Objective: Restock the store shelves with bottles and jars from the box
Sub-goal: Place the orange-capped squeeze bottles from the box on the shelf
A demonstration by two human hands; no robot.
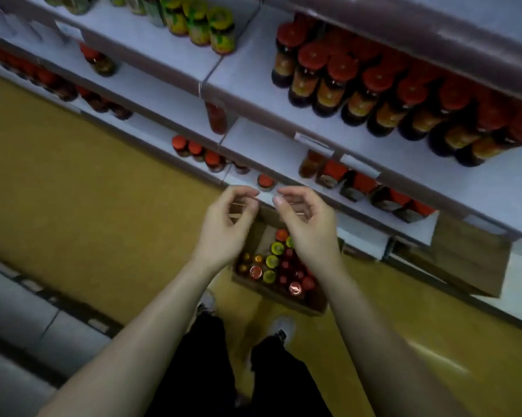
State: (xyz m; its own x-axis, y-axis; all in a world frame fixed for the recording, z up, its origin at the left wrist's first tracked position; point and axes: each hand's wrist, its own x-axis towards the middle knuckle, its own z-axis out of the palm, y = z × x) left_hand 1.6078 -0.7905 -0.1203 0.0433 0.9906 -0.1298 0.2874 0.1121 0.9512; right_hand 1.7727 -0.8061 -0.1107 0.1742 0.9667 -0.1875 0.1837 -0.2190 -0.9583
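Head: hands (268, 224) over box (283, 299).

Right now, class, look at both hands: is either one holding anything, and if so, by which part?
Nothing is held. The left hand and right hand hover with loosely curled, empty fingers above the cardboard box of bottles on the floor.

Both bare forearms reach forward, side by side. The left hand (226, 224) and right hand (306, 224) hang close together, fingers (244, 191) loosely curled and holding nothing, fingertips nearly meeting.
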